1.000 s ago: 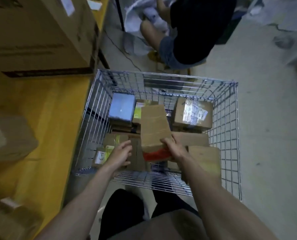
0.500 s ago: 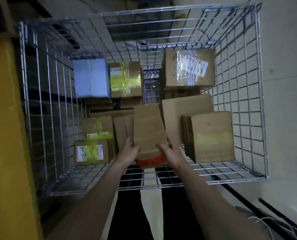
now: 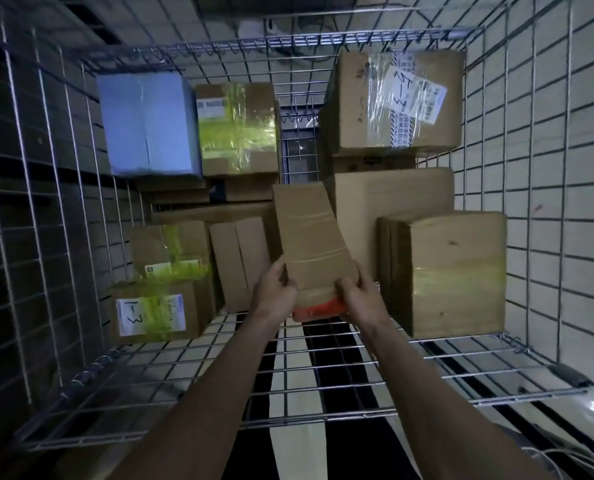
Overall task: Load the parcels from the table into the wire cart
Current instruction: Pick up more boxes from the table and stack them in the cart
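pale floor shows through the mesh around the wire cart (image 3: 545, 209), and i look straight down into it from above. i hold a narrow cardboard parcel (image 3: 311, 237) with both of my hands inside the cart, near its middle, tilted with the far end lower among the other boxes. its near end has a red strip. my left hand (image 3: 275, 296) grasps the left edge of the parcel, fingers curled round it. my right hand (image 3: 361, 299) grasps the near right corner, thumb on top and fingers wrapped under.

all other places i give from this held parcel. just right of it stands a tall brown box (image 3: 458, 271) with yellowish tape, and behind that a plain brown box (image 3: 392, 199). far right and beyond is a box with clear tape and a white label (image 3: 396, 98). far left and beyond sits a pale blue box (image 3: 146, 123), and beside that a box with yellow-green tape (image 3: 238, 129). just left of the parcel leans a flat brown carton (image 3: 238, 261). further left, near me, is a box marked "1-3" (image 3: 153, 313) on its label, with another taped box (image 3: 172, 251) behind it.
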